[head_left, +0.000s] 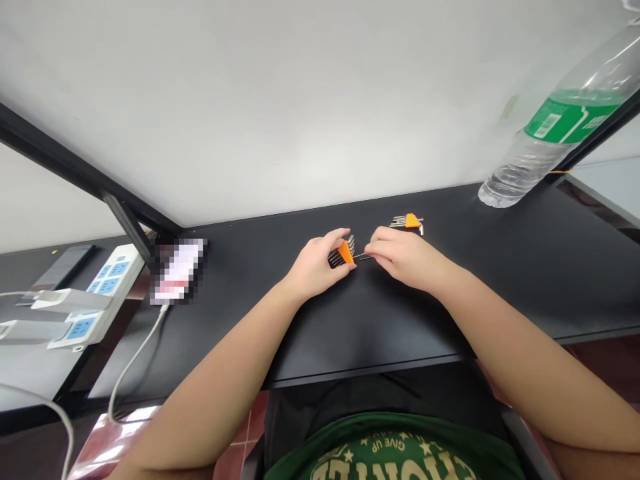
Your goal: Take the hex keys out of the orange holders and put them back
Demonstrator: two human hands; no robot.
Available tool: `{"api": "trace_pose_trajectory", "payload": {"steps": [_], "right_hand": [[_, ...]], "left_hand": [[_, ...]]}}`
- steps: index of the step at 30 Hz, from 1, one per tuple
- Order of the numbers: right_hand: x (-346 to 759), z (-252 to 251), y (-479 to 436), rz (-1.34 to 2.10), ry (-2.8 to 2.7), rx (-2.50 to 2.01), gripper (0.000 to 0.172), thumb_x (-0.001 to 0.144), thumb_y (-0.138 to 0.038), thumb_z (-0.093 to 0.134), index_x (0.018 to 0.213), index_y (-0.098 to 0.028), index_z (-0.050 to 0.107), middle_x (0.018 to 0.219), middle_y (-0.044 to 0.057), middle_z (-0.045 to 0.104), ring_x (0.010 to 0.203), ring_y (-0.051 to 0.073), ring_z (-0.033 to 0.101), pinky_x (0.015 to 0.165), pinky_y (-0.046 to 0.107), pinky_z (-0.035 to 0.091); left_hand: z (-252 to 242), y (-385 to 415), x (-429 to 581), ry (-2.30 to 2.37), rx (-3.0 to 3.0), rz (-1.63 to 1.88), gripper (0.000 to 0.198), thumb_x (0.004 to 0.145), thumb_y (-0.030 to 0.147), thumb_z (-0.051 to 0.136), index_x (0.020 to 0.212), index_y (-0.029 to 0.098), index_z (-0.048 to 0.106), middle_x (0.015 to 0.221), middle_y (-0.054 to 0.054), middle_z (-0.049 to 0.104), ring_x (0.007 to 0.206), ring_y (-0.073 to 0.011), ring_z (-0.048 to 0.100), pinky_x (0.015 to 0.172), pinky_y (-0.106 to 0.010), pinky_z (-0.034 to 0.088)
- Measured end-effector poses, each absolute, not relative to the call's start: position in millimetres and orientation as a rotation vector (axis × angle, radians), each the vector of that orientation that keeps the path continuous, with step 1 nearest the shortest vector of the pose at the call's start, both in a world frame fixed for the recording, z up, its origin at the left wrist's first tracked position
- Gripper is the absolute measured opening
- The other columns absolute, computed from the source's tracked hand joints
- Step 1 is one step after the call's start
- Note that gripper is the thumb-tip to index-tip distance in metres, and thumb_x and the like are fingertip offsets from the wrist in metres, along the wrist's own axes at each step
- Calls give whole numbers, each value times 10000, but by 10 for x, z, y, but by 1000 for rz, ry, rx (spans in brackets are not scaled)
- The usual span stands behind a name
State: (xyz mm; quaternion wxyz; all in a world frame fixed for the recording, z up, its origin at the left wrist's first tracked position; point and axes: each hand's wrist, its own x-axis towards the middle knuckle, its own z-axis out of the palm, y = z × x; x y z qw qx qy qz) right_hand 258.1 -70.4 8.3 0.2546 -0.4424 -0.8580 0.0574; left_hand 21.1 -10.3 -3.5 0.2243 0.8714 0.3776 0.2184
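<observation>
My left hand (320, 263) is closed around a hex key set (346, 252), several metal keys in an orange holder, just above or on the black desk. My right hand (395, 252) pinches a thin metal hex key (364, 256) between thumb and fingers. That key's other end reaches toward the orange holder; I cannot tell whether it is in it. Just beyond my right hand lies a second hex key set (411, 221), also with an orange holder, flat on the desk.
A large water bottle (520, 160) with a green label stands at the back right. At the left are a blurred-out phone (179, 270) on a white cable (135, 357) and a white power strip (113, 280) with plugged-in chargers. A white wall (300, 107) rises behind the black desk (240, 267).
</observation>
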Motion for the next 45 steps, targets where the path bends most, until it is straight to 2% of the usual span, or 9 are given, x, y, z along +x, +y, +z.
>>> {"api": "trace_pose_trajectory", "payload": {"steps": [8,15,18,22,28,36,42,45], "right_hand": [[2487,85,-741,145,-2360,-1206,281,990,-93,446,1007,-184,711,1009,80,625,741,159,558,669,296,463],[2391,28,-742,332,-2267,-1074,265,978,-76,465,1049,-190,694,1094,90,660,897,187,632,762,304,512],[2395,42,-722,366,-2207,-1070,233,983,-91,493,1038,-198,692,1021,65,701,891,183,646,781,304,508],[2486,54,-660,347,-2115,-1144,150,957,-120,578,939,-192,708,876,35,726,769,171,648,727,302,493],[2487,-5,-642,293,-2180,-1079,191,958,-128,570,940,-191,750,922,58,734,836,181,664,753,297,492],[2519,12,-640,160,-2122,-1537,165,950,-166,533,933,-178,697,918,61,662,775,179,595,719,301,431],[2691,31,-586,358,-2370,-1653,84,883,-175,607,898,-186,689,997,75,660,922,209,621,767,295,434],[2673,60,-593,419,-2378,-1814,85,851,-137,589,810,-186,645,956,68,661,803,179,607,675,281,408]], "left_hand": [[-42,-128,224,969,2524,628,641,840,341,762,1422,247,509,1326,-70,704,1223,-250,667,1170,-461,439],[-53,-149,234,946,2485,731,607,835,332,760,1393,265,531,1304,-49,715,1212,-240,686,1128,-409,490],[-41,-155,227,931,2423,740,608,840,353,759,1395,268,525,1282,-46,726,1231,-242,681,1095,-389,516],[-11,-162,216,927,2352,757,615,835,360,767,1388,268,516,1292,-53,722,1234,-248,682,1082,-385,524],[1,-171,224,947,2357,716,627,828,360,773,1386,267,503,1272,-49,735,1225,-257,685,1097,-402,507],[9,-173,240,934,2366,696,628,821,333,778,1383,262,506,1247,-43,743,1221,-245,683,1102,-396,494],[12,-141,223,949,2328,678,627,826,317,769,1393,255,509,1235,-41,747,1187,-231,696,1047,-364,535],[8,-134,217,971,2332,670,626,826,317,768,1394,258,511,1252,-42,741,1179,-224,698,1032,-353,540]]}}
